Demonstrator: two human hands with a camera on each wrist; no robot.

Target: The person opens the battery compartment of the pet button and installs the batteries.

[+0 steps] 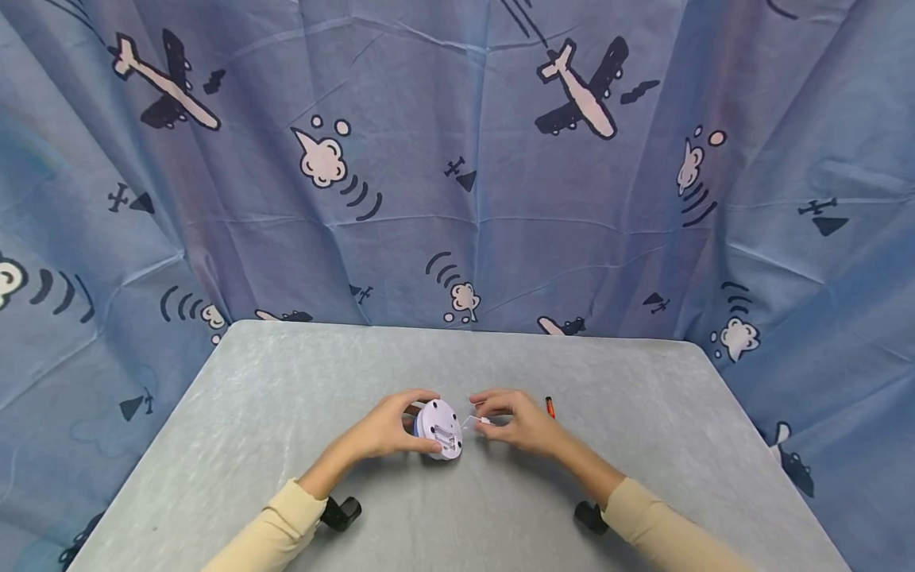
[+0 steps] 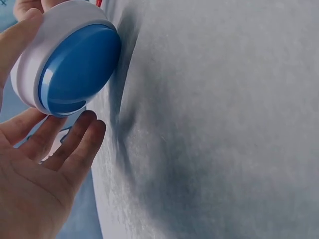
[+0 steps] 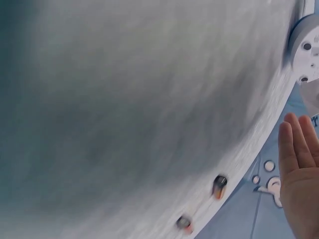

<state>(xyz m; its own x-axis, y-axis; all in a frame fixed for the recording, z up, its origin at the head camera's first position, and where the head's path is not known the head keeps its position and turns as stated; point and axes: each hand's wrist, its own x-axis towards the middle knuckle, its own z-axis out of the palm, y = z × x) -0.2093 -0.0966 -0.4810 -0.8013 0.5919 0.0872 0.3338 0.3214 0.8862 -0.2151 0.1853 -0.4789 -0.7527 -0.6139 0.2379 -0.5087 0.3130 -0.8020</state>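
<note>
My left hand (image 1: 382, 429) grips a round push button, its fingers and thumb around the edge. The button's white underside (image 1: 429, 415) faces right in the head view, with an open battery compartment and dark feet. Its blue dome (image 2: 82, 67) shows in the left wrist view. Just to the right, my right hand (image 1: 525, 421) pinches a small white battery cover (image 1: 484, 420) between thumb and fingers, close beside the compartment. In the right wrist view, part of the cover (image 3: 310, 94) shows above the fingertips.
Beyond my right hand lies a small battery (image 1: 550, 407) with a black and orange-red casing. Two batteries, one of them the nearer battery (image 3: 220, 186), appear near the table edge in the right wrist view. A blue curtain (image 1: 400, 262) hangs behind the grey table (image 1: 322, 365).
</note>
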